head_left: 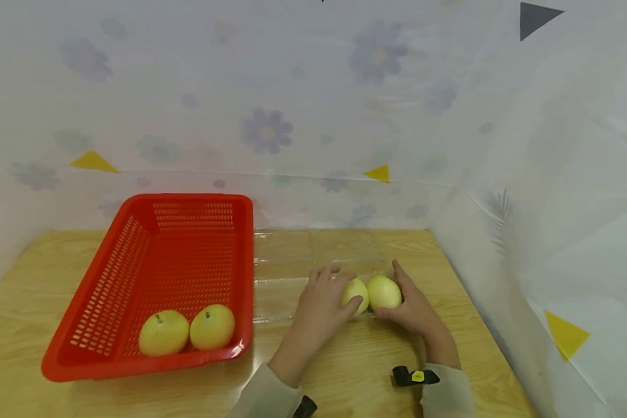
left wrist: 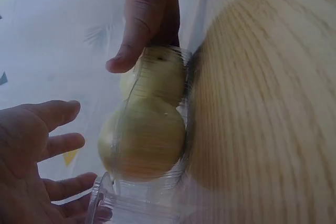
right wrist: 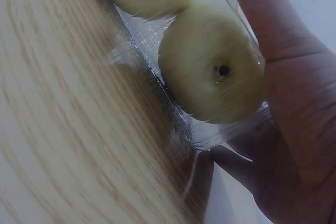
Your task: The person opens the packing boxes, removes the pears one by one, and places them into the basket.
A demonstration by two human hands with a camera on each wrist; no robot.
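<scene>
Two pale yellow pears (head_left: 354, 295) sit side by side in a clear plastic container (head_left: 277, 299) on the table. My left hand (head_left: 321, 302) is over the container's left part, fingers spread. In the left wrist view, that left hand (left wrist: 31, 156) has a gap between it and the nearer pear (left wrist: 142, 140); its lower fingers overlap the container's edge. My right hand (head_left: 415, 310) curves around the right-hand pear (head_left: 384, 292) at the container's end, thumb in front and fingers behind. In the right wrist view, the pear (right wrist: 205, 72) shows through the clear wall, close against the right thumb.
A red plastic basket (head_left: 248, 261) stands on the left of the table, with two yellow pears (head_left: 164, 333) at its near end. Behind the pears lies more clear plastic (head_left: 313, 244). White patterned sheeting (head_left: 313, 116) hangs along the back and right of the wooden table (head_left: 345, 371).
</scene>
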